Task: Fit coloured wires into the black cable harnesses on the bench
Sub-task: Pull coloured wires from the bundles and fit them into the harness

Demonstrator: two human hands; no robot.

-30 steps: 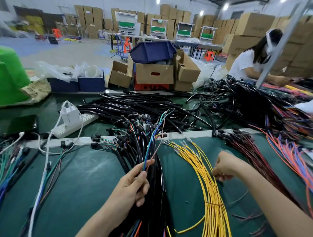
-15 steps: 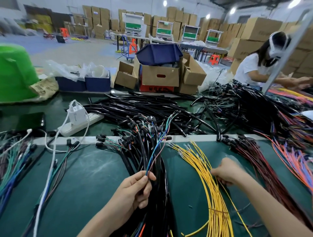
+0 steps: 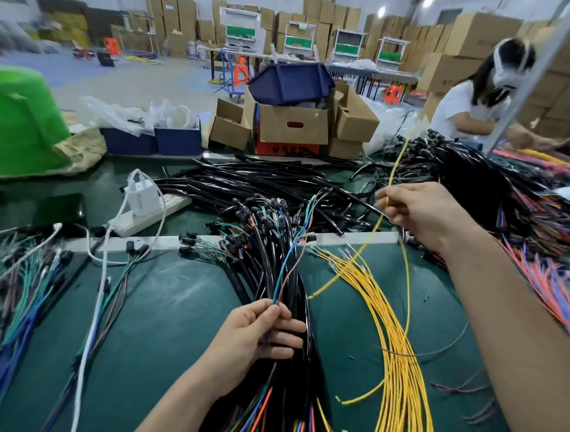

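Yellow wire (image 3: 398,160), light and floppy, pinched by right grip (image 3: 422,212); left grip (image 3: 256,336) curls round black harness (image 3: 300,296); likely best held near the terminal tip.

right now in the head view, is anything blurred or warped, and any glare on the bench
Head view: wide-angle warp leans the grey post at the right edge; the right hand and its raised yellow wire look slightly motion-smeared; the left hand gripping the black harnesses is sharp; soft sheen on the green mat; ceiling lights blow out.
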